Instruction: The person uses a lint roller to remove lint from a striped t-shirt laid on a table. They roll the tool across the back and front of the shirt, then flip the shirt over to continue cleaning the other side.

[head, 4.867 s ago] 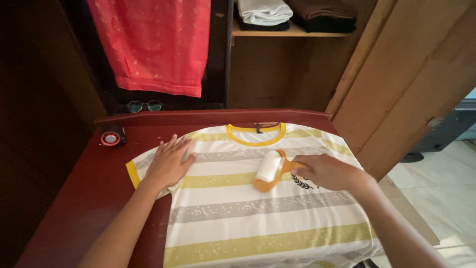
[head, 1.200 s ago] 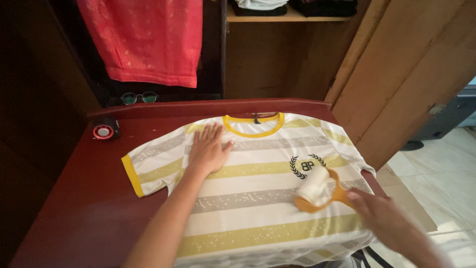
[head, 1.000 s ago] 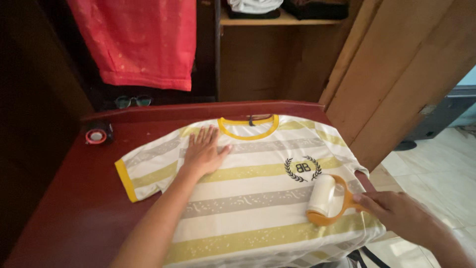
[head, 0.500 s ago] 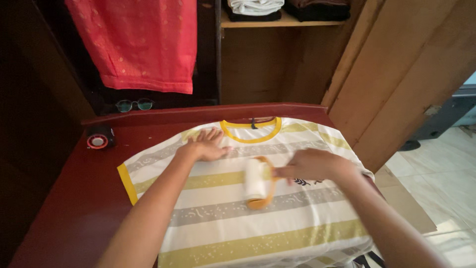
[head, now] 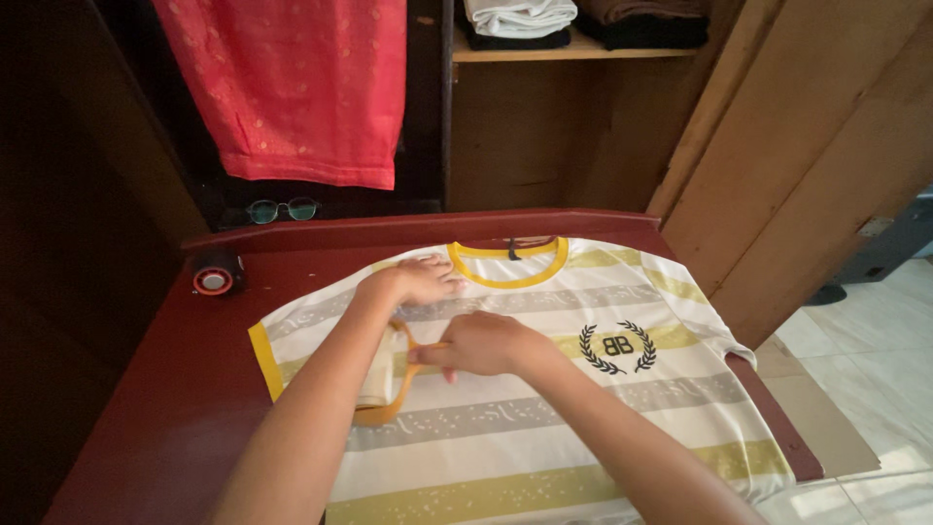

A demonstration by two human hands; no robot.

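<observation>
A white T-shirt [head: 544,428] with yellow and grey stripes and a yellow collar lies flat on a dark red table [head: 165,408]. My left hand [head: 418,280] presses flat on the shirt just left of the collar, fingers spread. My right hand [head: 486,345] grips the orange handle of a lint roller [head: 381,377], whose white roll rests on the shirt's left chest, partly hidden behind my left forearm. A black wreath emblem [head: 617,347] shows on the shirt to the right of my right hand.
A small black and red round object [head: 214,277] sits at the table's back left. Eyeglasses [head: 282,208] lie on a ledge behind. A red garment [head: 292,87] hangs above; folded clothes [head: 520,19] lie on a shelf. A wooden door [head: 807,165] stands right.
My right hand has rolled the lint roller from the shirt's right side leftward across the chest, under my left forearm. My left hand stayed near the collar.
</observation>
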